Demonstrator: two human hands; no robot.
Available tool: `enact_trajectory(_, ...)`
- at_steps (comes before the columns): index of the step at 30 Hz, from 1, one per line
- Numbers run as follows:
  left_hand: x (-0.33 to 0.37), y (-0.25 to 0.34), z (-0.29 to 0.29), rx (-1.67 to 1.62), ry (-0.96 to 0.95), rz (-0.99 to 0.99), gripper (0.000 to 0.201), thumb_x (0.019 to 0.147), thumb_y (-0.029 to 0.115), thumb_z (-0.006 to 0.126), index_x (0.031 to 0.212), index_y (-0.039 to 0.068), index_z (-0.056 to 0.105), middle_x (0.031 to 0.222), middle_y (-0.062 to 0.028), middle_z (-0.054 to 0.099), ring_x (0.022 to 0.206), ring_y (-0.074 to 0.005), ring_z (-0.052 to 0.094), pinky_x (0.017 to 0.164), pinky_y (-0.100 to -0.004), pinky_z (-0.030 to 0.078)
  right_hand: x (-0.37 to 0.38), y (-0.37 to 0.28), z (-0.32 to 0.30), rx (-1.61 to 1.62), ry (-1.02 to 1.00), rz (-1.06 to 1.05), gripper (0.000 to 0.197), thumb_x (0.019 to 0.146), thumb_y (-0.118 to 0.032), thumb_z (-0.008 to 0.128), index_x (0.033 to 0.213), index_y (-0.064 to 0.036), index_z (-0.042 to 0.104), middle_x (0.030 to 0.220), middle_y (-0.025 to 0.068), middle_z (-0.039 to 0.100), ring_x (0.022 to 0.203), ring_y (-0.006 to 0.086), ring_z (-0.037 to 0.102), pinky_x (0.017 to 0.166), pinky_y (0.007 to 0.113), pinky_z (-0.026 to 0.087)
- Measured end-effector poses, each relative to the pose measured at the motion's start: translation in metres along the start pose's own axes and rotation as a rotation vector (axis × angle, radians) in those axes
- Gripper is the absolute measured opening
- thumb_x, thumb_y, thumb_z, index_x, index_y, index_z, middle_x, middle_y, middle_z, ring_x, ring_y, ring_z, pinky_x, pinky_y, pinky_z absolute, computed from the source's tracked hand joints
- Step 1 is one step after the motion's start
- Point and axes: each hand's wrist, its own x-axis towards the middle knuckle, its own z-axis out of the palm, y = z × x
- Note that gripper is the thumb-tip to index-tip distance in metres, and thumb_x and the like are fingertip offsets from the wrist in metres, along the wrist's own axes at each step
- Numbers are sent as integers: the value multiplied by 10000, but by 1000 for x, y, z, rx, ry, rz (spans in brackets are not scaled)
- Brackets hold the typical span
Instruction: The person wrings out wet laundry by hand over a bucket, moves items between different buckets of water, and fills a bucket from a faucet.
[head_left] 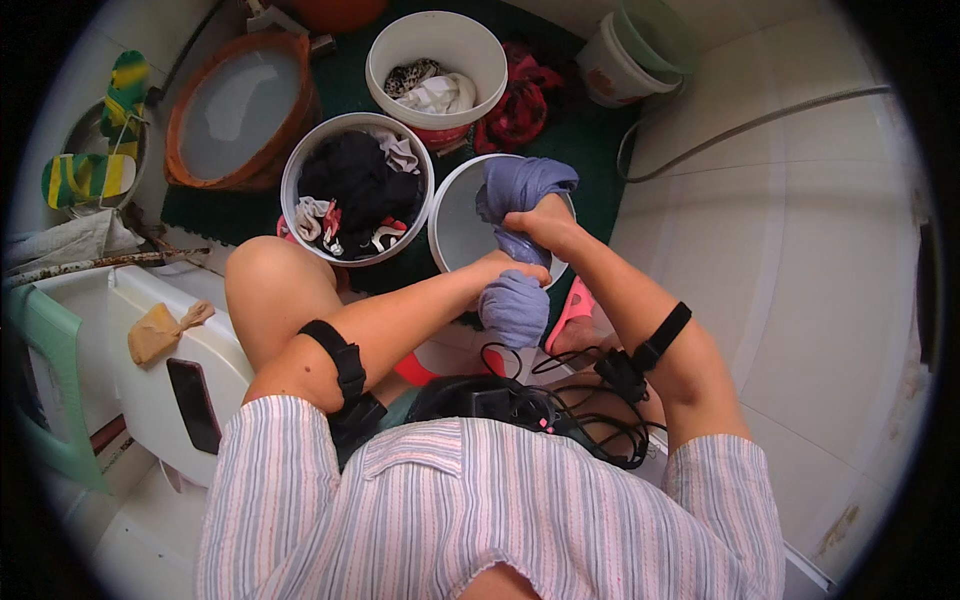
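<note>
A wet-looking blue-grey cloth is gripped in both my hands, bunched and twisted between them. My left hand is closed around its nearer part, and a thick fold hangs below that fist. Farther up, my right hand is closed on the cloth, with a bulky wad draped over its far side. Beneath the hands stands a white bucket with cloudy water inside. Just left of it, another white bucket holds black, white and red garments. The fingers' undersides are hidden.
An orange-brown basin of cloudy water stands far left. Behind are a white bucket with light and patterned cloths and a red garment. A grey hose runs along the right wall. A phone lies at left; black cables cross my lap.
</note>
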Motion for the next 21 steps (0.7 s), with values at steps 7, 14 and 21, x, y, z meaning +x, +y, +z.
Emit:
enact_trajectory(7, 10, -2, -13, 95, 22, -49, 178, 651, 234, 549, 710, 67, 572, 699, -50, 541, 662, -126, 508, 582, -251, 401, 2, -29, 7, -319, -12, 220, 444, 538, -259, 635, 799, 82, 524, 834, 242, 524, 791, 308, 528, 709, 307, 413)
enact_trajectory(14, 11, 3, -37, -562, -294, 59, 358, 696, 411, 553, 746, 56, 541, 575, -12, 509, 494, -105, 471, 528, -218, 408, -9, -14, 2, 215, -71, 469, 678, 576, -357, 630, 982, 145, 421, 1020, 234, 459, 901, 277, 498, 737, 302, 407)
enact_trajectory(21, 0, 5, -13, -815, -297, -25, 449, 696, 441, 528, 835, 14, 512, 729, -69, 556, 627, -163, 539, 594, -276, 449, -31, -5, -12, 245, -297, 250, 872, 678, -670, 250, 1092, 87, 371, 1076, 208, 427, 1023, 287, 392, 844, 331, 296)
